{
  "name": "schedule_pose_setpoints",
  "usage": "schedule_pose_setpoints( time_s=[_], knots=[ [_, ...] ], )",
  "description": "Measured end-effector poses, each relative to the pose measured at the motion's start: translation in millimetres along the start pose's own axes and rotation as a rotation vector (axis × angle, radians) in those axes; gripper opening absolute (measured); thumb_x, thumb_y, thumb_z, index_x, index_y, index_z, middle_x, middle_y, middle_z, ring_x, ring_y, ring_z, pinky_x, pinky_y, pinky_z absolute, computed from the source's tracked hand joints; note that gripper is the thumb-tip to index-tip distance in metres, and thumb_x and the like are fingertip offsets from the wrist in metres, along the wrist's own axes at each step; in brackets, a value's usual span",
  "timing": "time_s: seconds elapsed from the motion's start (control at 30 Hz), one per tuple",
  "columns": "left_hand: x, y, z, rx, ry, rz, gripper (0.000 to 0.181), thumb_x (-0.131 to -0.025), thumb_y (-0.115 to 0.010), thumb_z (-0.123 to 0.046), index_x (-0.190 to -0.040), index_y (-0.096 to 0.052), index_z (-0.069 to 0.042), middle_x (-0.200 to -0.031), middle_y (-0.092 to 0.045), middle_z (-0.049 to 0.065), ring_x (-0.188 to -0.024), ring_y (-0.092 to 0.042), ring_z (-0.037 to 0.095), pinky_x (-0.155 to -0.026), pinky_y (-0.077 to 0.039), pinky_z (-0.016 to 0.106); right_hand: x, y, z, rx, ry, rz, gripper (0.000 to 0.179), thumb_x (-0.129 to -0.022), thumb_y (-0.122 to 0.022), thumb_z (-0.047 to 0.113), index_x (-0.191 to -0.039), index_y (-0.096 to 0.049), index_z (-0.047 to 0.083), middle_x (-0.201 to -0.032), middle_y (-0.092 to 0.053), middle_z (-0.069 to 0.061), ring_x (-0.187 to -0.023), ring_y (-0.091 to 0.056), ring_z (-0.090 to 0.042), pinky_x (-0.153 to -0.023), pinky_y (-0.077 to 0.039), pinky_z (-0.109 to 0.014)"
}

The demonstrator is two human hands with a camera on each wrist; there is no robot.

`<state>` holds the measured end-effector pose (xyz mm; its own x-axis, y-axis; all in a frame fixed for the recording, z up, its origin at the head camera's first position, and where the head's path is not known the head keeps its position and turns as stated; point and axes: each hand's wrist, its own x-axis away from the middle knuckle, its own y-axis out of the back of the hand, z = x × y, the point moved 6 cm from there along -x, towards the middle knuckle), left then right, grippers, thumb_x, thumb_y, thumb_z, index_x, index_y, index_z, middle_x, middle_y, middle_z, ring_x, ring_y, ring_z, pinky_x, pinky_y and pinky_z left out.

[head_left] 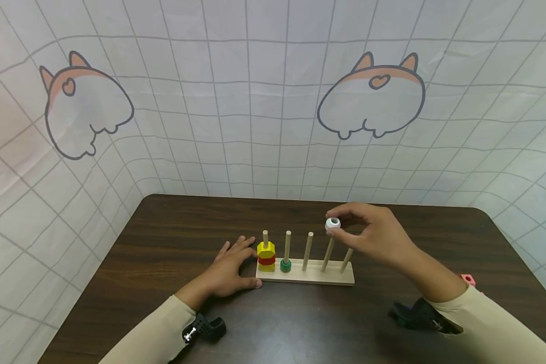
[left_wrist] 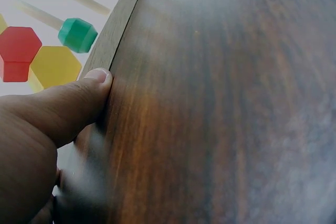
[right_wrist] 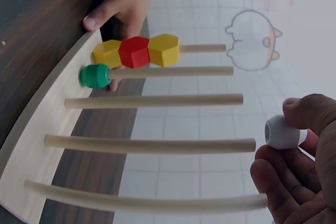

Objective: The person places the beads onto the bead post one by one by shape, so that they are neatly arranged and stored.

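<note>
My right hand (head_left: 379,235) pinches a white bead (right_wrist: 281,132) between thumb and fingers, just above the tip of the second peg from the right (right_wrist: 157,144). The bead's hole shows, and it is apart from the peg in the right wrist view. My left hand (head_left: 229,271) lies with spread fingers at the left end of the wooden peg board (head_left: 314,277), its thumb touching the front edge. The leftmost peg carries a red hexagonal bead (right_wrist: 134,52) between two yellow ones. A green rounded bead (head_left: 285,265) sits low on the second peg. The other pegs are bare.
The peg board stands on a dark wooden table (head_left: 164,237). Pink-red blocks (head_left: 467,279) lie partly hidden behind my right forearm. A white gridded curtain (head_left: 264,101) with animal drawings hangs behind the table. Dark straps with devices are on both wrists.
</note>
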<state>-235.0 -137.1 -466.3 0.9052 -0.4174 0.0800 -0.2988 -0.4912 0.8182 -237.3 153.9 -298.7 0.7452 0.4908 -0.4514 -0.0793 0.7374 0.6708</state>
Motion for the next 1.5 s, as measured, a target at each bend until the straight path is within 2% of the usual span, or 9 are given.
schedule_pose_setpoints(
  time_s=[0.13, 0.53, 1.07, 1.27, 1.5],
  knots=[
    [0.0, 0.1, -0.4, -0.001, 0.000, 0.002, 0.059, -0.085, -0.083, -0.045, -0.132, -0.061, -0.017, -0.167, -0.028, 0.007, -0.156, -0.010, 0.029, -0.123, 0.001, 0.054, -2.6, -4.7, 1.3, -0.007, -0.017, 0.012, 0.028, -0.086, -0.084, 0.010, -0.113, -0.074, 0.015, -0.101, -0.074, 0.011, -0.090, -0.070, -0.006, -0.079, -0.059, -0.034],
    [-0.1, -1.8, 1.0, -0.004, 0.000, 0.001, 0.060, -0.085, -0.082, -0.046, -0.134, -0.060, -0.018, -0.167, -0.027, 0.007, -0.156, -0.010, 0.029, -0.123, 0.001, 0.055, -11.1, -19.1, 9.8, -0.027, -0.085, 0.035, 0.029, -0.087, -0.084, 0.013, -0.115, -0.074, 0.014, -0.102, -0.074, 0.010, -0.090, -0.071, -0.007, -0.075, -0.058, -0.039],
    [0.2, -0.3, -0.9, 0.000, -0.023, -0.013, 0.060, -0.085, -0.084, -0.045, -0.133, -0.061, -0.018, -0.166, -0.029, 0.009, -0.156, -0.012, 0.032, -0.122, 0.000, 0.058, -20.1, -44.2, 23.2, -0.085, -0.176, 0.052, 0.029, -0.088, -0.083, 0.017, -0.115, -0.074, 0.018, -0.101, -0.073, 0.011, -0.090, -0.070, -0.007, -0.075, -0.057, -0.034],
    [-0.6, -0.6, -0.4, 0.004, -0.015, -0.011, 0.060, -0.084, -0.084, -0.046, -0.133, -0.062, -0.018, -0.166, -0.030, 0.008, -0.156, -0.012, 0.031, -0.122, 0.000, 0.057, -22.7, -53.3, 24.1, -0.075, -0.189, 0.040, 0.029, -0.089, -0.083, 0.017, -0.116, -0.074, 0.016, -0.100, -0.072, 0.009, -0.090, -0.070, -0.009, -0.075, -0.058, -0.036],
    [0.1, 1.1, -0.2, 0.001, -0.017, -0.014, 0.060, -0.084, -0.084, -0.046, -0.132, -0.062, -0.018, -0.166, -0.030, 0.009, -0.156, -0.012, 0.032, -0.122, 0.000, 0.058, -25.5, -61.6, 30.7, -0.048, -0.201, 0.025, 0.030, -0.090, -0.081, 0.015, -0.119, -0.073, 0.015, -0.099, -0.072, 0.008, -0.087, -0.070, -0.008, -0.072, -0.058, -0.030]
  ],
)
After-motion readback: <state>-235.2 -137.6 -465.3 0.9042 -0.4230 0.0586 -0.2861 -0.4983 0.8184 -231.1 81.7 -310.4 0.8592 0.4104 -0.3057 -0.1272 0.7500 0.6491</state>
